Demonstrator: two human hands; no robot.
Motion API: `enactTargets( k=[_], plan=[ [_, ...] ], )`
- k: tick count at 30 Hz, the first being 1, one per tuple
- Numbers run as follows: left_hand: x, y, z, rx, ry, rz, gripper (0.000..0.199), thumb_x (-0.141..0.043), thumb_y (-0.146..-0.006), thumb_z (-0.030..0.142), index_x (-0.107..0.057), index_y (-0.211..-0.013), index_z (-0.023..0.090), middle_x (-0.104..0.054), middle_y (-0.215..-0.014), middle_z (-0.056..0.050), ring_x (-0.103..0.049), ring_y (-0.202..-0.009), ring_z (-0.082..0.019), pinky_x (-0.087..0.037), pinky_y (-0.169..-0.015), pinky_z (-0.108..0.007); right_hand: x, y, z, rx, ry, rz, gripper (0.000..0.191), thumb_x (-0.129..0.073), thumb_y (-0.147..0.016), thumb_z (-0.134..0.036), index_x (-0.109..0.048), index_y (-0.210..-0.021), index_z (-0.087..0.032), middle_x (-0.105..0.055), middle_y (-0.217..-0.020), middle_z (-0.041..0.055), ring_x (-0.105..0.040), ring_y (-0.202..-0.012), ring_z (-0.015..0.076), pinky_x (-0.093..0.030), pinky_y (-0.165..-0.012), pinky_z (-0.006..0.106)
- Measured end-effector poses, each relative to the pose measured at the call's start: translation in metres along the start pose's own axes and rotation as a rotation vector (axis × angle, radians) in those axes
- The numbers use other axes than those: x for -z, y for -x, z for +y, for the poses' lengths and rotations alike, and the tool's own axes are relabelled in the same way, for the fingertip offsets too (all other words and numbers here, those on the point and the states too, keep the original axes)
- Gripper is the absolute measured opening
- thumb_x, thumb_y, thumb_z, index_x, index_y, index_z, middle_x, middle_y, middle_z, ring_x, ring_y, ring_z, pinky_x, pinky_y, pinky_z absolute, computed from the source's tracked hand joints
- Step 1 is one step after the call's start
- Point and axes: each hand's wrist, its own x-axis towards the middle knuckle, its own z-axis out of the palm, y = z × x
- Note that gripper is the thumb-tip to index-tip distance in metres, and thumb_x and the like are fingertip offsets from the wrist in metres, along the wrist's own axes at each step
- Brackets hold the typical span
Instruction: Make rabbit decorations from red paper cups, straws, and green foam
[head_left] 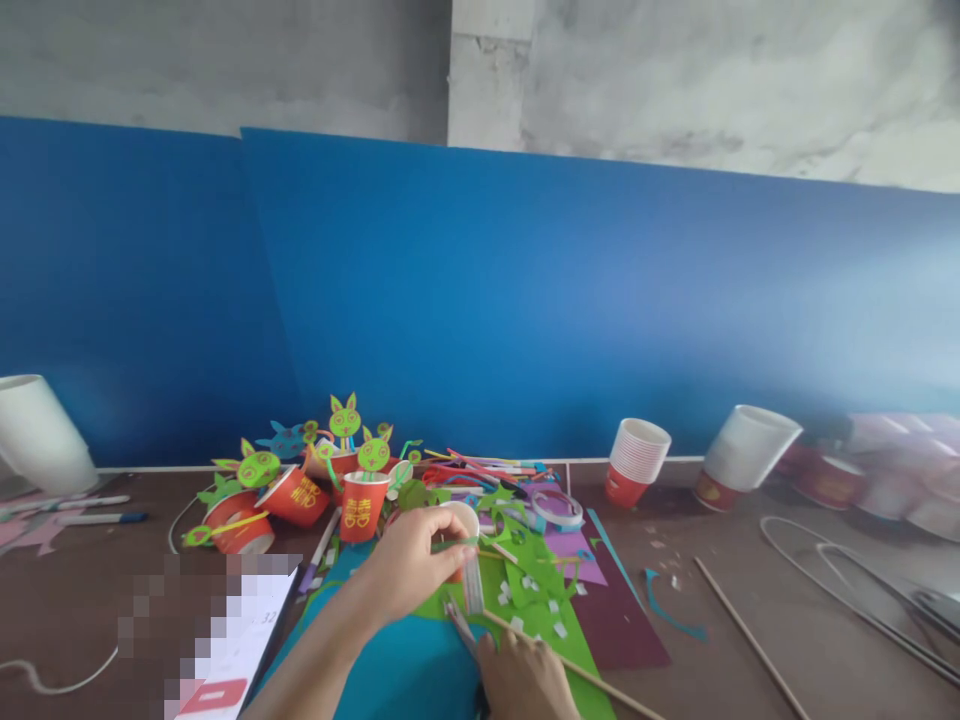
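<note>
My left hand (416, 562) pinches a small green piece (452, 545) beside the rim of a paper cup (463, 517), which it partly covers. My right hand (525, 675), low in the middle, is wrapped round scissors (460, 622); their blades point up and left toward a pale strip (473, 585) below the cup. Under both hands lie blue paper (405, 665) and green paper (574, 650) with small white bits on it. A thin wooden stick (592, 680) runs down to the right, past my right hand.
Decorated red cups (363, 508) with green animal faces stand or lean at the left. A tape roll (556, 510) rests among scraps. Cup stacks (637, 455) stand right of centre and farther right. A phone or tablet (244, 640) lies front left; another stick (746, 630) lies right.
</note>
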Motion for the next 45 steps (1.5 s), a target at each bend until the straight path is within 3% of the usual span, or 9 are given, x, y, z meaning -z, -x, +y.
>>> enactTargets(
  k=[4, 9, 14, 18, 21, 25, 30, 45],
  plan=[
    [0.004, 0.002, 0.006, -0.034, 0.055, 0.002, 0.004, -0.059, -0.074, 0.02, -0.06, -0.07, 0.02, -0.066, -0.089, 0.002, -0.057, -0.079, -0.014, -0.039, -0.071, -0.021, 0.006, -0.003, 0.009, -0.037, -0.073, -0.013, 0.03, -0.057, -0.07, -0.008, -0.07, -0.092, -0.024, -0.074, -0.083, 0.0084, -0.071, -0.071, 0.025, -0.051, -0.06, 0.029],
    [0.009, 0.0, 0.006, -0.018, 0.046, -0.017, 0.006, -0.058, -0.074, 0.019, -0.064, -0.074, 0.02, -0.067, -0.09, 0.001, -0.059, -0.085, -0.016, -0.04, -0.075, -0.022, 0.034, 0.01, 0.031, 0.019, -0.216, -0.122, 0.029, -0.058, -0.06, -0.013, -0.073, -0.082, -0.026, -0.074, -0.081, 0.0043, -0.068, -0.076, 0.0253, -0.048, -0.065, 0.029],
    [0.014, -0.001, 0.001, 0.015, 0.003, -0.034, 0.01, -0.059, -0.076, 0.024, -0.067, -0.081, 0.02, -0.069, -0.088, 0.0, -0.061, -0.088, -0.019, -0.041, -0.077, -0.026, 0.06, 0.029, 0.064, 0.095, -0.411, -0.089, 0.046, -0.053, -0.059, -0.013, -0.07, -0.098, -0.03, -0.07, -0.094, 0.0002, -0.062, -0.088, 0.0207, -0.042, -0.078, 0.027],
    [0.016, 0.0, -0.001, -0.034, 0.011, -0.039, 0.009, -0.058, -0.076, 0.021, -0.066, -0.081, 0.021, -0.068, -0.092, 0.0, -0.061, -0.092, -0.018, -0.041, -0.081, -0.027, 0.091, 0.041, 0.086, 0.068, -0.464, -0.194, 0.046, -0.061, -0.057, -0.02, -0.069, -0.099, -0.033, -0.067, -0.094, -0.0013, -0.06, -0.085, 0.02, -0.042, -0.07, 0.025],
    [0.015, -0.001, -0.002, -0.042, -0.006, -0.03, 0.008, -0.059, -0.076, 0.021, -0.066, -0.079, 0.021, -0.068, -0.094, -0.001, -0.059, -0.093, -0.018, -0.042, -0.082, -0.027, 0.12, 0.044, 0.095, 0.127, -0.498, -0.209, 0.048, -0.06, -0.056, -0.016, -0.069, -0.1, -0.03, -0.067, -0.094, -0.0017, -0.059, -0.078, 0.0167, -0.04, -0.065, 0.022],
    [0.014, -0.001, -0.002, -0.109, -0.024, -0.032, 0.003, -0.063, -0.077, 0.022, -0.065, -0.075, 0.021, -0.067, -0.095, -0.001, -0.058, -0.098, -0.019, -0.041, -0.087, -0.028, 0.142, 0.037, 0.098, 0.122, -0.512, -0.081, 0.05, -0.053, -0.058, -0.011, -0.069, -0.101, -0.029, -0.067, -0.084, -0.0025, -0.058, -0.071, 0.0146, -0.039, -0.062, 0.021],
    [0.014, 0.002, 0.002, -0.21, -0.019, -0.049, 0.009, -0.066, -0.078, 0.027, -0.064, -0.071, 0.021, -0.067, -0.098, -0.001, -0.055, -0.103, -0.018, -0.039, -0.09, -0.027, 0.144, 0.027, 0.088, 0.163, -0.512, 0.014, 0.052, -0.054, -0.059, -0.011, -0.069, -0.105, -0.029, -0.068, -0.094, -0.0009, -0.057, -0.071, 0.0141, -0.04, -0.065, 0.022],
    [0.006, 0.002, -0.001, -0.282, -0.015, -0.087, 0.005, -0.07, -0.075, 0.021, -0.066, -0.072, 0.022, -0.065, -0.097, -0.002, -0.055, -0.101, -0.02, -0.038, -0.089, -0.029, 0.134, 0.017, 0.074, 0.317, -0.519, 0.013, 0.048, -0.052, -0.065, -0.008, -0.071, -0.104, -0.028, -0.068, -0.093, 0.0007, -0.06, -0.08, 0.0163, -0.043, -0.071, 0.024]
  ],
)
